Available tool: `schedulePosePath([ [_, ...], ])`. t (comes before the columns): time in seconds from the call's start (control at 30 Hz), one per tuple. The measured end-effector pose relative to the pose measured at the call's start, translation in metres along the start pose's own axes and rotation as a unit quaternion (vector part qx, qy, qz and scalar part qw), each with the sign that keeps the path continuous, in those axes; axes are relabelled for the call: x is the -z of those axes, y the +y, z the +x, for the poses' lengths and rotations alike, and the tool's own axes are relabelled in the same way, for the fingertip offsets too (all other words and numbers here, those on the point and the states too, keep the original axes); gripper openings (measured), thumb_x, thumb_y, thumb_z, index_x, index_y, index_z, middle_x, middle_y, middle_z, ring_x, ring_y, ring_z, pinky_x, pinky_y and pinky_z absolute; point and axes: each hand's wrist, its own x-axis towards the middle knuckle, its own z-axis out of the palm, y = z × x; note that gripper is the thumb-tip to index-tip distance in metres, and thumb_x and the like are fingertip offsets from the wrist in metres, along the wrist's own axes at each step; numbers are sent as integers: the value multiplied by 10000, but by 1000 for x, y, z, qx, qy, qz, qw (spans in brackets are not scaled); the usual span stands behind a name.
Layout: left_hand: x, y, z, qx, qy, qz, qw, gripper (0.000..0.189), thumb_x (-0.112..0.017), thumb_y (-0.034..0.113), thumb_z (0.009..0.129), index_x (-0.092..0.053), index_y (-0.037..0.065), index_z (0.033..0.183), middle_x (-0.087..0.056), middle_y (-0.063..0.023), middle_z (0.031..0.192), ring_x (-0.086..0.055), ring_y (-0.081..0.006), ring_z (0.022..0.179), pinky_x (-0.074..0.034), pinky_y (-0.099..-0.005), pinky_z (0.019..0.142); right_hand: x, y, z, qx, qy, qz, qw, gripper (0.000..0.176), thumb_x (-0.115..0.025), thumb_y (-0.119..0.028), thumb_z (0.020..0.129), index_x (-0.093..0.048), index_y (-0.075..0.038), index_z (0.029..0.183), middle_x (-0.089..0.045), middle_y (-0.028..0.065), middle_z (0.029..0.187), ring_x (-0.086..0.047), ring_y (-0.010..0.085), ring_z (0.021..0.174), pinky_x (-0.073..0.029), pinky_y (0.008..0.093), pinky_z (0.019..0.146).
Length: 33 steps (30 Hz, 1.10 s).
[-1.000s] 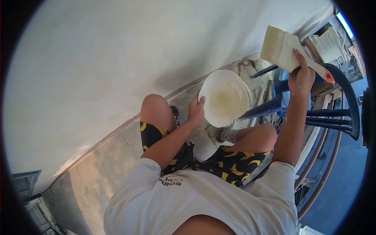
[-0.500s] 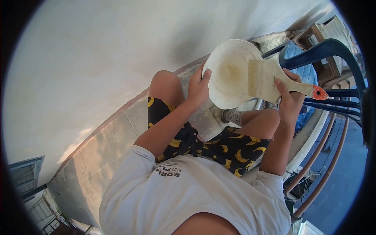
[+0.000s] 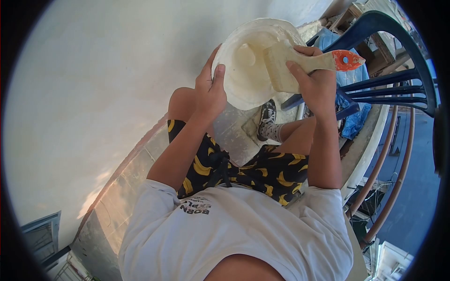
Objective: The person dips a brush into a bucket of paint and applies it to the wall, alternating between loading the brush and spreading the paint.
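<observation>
My left hand (image 3: 212,91) grips the near left rim of a round white bowl (image 3: 229,51), its thumb along the outer side. Pale cream residue coats the inside, and the bowl tilts so its hollow faces me. In my right hand (image 3: 315,84) is a wide paintbrush (image 3: 284,70) with a pale handle and an orange-red end. Its broad bristles overlap the bowl's right inner side. The right fingers wrap around the brush where the handle meets the head.
A pale wall (image 3: 117,70) rises on the left. Close to my right arm stands a dark blue plastic chair (image 3: 393,28), with a blue plastic sheet (image 3: 355,122) by it. Brown railings (image 3: 396,178) run along the right. Grey tiles (image 3: 119,220) cover the ledge beside my legs.
Bowl and brush have both shifted up and left in view. The bowl has tipped, and the brush head now lies further over its inside. Both hands keep their hold.
</observation>
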Motion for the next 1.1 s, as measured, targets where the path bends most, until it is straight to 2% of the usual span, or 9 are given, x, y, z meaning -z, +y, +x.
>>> schedulePosePath([
  [0.2,-2,10,4,-55,23,24,998,400,-370,195,963,-390,-29,1294,-550,-155,1175,-526,-206,1082,-397,-310,934,-16,0,19,36,-6,11,999,274,-677,-61,718,-604,9,973,-631,118,736,-601,154,634,-474,276,606],
  [0.27,-3,12,4,-64,34,27,997,440,-428,243,954,-402,-49,1283,-553,-142,1175,-519,-179,1072,-394,-296,931,-17,-7,24,-2,-48,-26,998,277,-670,-77,744,-598,9,997,-633,95,840,-581,108,749,-461,247,683],
  [0.37,-3,11,7,-94,44,45,994,393,-370,195,963,-408,-30,1283,-558,-164,1167,-536,-206,1071,-403,-309,925,-24,-10,32,12,-57,-61,996,280,-677,-91,734,-606,2,989,-640,118,820,-600,137,732,-468,265,681],
  [0.5,-3,14,9,-98,56,45,993,385,-374,191,961,-422,-29,1273,-559,-166,1167,-537,-208,1073,-404,-309,922,-32,-9,40,51,-43,-70,995,290,-680,-98,731,-609,-1,994,-647,116,806,-611,159,713,-472,274,673],
  [0.7,-6,10,7,-98,62,33,993,415,-394,225,965,-406,-48,1277,-553,-148,1171,-518,-182,1079,-388,-296,936,-47,-5,43,27,-47,-119,991,292,-684,-120,730,-617,4,986,-641,128,757,-610,185,665,-474,292,663],
  [0.77,-7,5,6,-116,81,49,989,360,-411,165,947,-457,-38,1240,-576,-181,1143,-562,-242,1058,-416,-326,910,-55,3,42,29,-54,-106,992,294,-683,-130,729,-620,3,983,-632,146,736,-611,207,649,-474,304,658],
  [1.0,-8,-10,-7,-87,91,69,990,362,-414,167,947,-452,-31,1248,-578,-189,1134,-566,-247,1053,-413,-320,905,-69,14,37,12,-107,-161,981,311,-678,-173,719,-630,-9,978,-626,172,720,-621,288,663,-477,340,647],
  [1.07,-8,-10,-13,-19,97,52,994,360,-410,168,949,-450,-13,1258,-569,-185,1150,-557,-234,1059,-407,-317,911,-69,15,35,-3,-118,-146,982,318,-673,-190,718,-634,-20,984,-625,173,713,-621,302,673,-477,351,644],
  [1.1,-7,-12,-15,-22,95,52,994,360,-410,168,949,-450,-13,1258,-569,-185,1150,-557,-234,1059,-407,-317,911,-71,16,34,-2,-115,-145,983,318,-673,-190,718,-634,-20,984,-625,173,713,-621,302,673,-477,351,644],
])
